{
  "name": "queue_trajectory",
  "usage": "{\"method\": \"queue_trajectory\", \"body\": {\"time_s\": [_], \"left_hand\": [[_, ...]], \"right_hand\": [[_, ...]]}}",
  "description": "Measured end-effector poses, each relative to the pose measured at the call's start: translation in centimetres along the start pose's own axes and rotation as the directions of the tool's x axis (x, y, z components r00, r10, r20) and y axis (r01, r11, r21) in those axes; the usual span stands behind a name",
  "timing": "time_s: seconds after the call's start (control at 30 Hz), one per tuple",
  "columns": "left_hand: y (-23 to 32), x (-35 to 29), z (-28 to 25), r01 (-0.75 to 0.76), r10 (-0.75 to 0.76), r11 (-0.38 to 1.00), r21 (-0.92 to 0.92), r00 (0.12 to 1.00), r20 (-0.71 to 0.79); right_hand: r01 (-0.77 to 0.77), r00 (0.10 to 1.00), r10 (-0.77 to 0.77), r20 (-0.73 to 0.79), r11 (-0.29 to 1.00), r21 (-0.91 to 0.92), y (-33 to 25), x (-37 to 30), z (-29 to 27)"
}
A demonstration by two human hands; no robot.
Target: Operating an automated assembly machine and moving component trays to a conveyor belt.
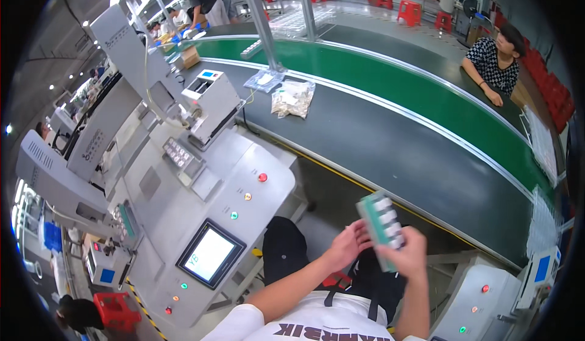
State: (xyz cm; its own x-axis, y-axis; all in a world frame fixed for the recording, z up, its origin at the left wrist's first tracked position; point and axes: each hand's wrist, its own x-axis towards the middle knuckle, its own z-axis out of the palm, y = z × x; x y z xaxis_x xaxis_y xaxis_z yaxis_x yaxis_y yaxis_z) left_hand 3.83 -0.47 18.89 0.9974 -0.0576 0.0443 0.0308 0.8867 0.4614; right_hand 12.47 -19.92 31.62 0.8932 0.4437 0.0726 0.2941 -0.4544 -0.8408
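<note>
My right hand (407, 254) grips a narrow green tray (380, 220) of small white parts, held tilted above my lap. My left hand (347, 243) touches the tray's left lower edge with its fingers curled. Both forearms come up from the lower edge over my dark trousers. The tray's underside is hidden.
A grey machine console (201, 207) with a touchscreen (209, 254) and coloured buttons stands on my left. A green conveyor belt (390, 85) curves beyond a dark worktop carrying clear bags (293, 98). A seated person (496, 61) leans at the far right. Another grey machine (487, 298) sits lower right.
</note>
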Motion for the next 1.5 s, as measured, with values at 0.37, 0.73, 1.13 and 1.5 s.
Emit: {"method": "queue_trajectory", "body": {"time_s": [0.37,0.73,1.13,1.5], "left_hand": [[6.9,-6.8,3.5,-0.338,0.308,0.926,-0.17,0.935,-0.177],[9.2,-6.1,5.6,-0.36,0.352,0.907,-0.219,0.933,-0.077],[9.5,-6.5,6.8,-0.343,0.344,0.917,-0.204,0.938,-0.034],[8.9,-7.0,5.5,-0.361,0.326,0.88,-0.309,0.932,-0.161]], "right_hand": [[0.371,0.888,-0.296,0.353,0.913,-0.168,-9.5,-3.5,9.0],[0.501,0.864,-0.473,0.172,0.84,-0.209,-9.3,-6.9,8.3],[0.58,0.814,-0.577,0.067,0.8,-0.157,-9.1,-6.7,8.7],[0.506,0.861,-0.498,0.103,0.859,-0.074,-9.1,-6.0,8.6]]}}
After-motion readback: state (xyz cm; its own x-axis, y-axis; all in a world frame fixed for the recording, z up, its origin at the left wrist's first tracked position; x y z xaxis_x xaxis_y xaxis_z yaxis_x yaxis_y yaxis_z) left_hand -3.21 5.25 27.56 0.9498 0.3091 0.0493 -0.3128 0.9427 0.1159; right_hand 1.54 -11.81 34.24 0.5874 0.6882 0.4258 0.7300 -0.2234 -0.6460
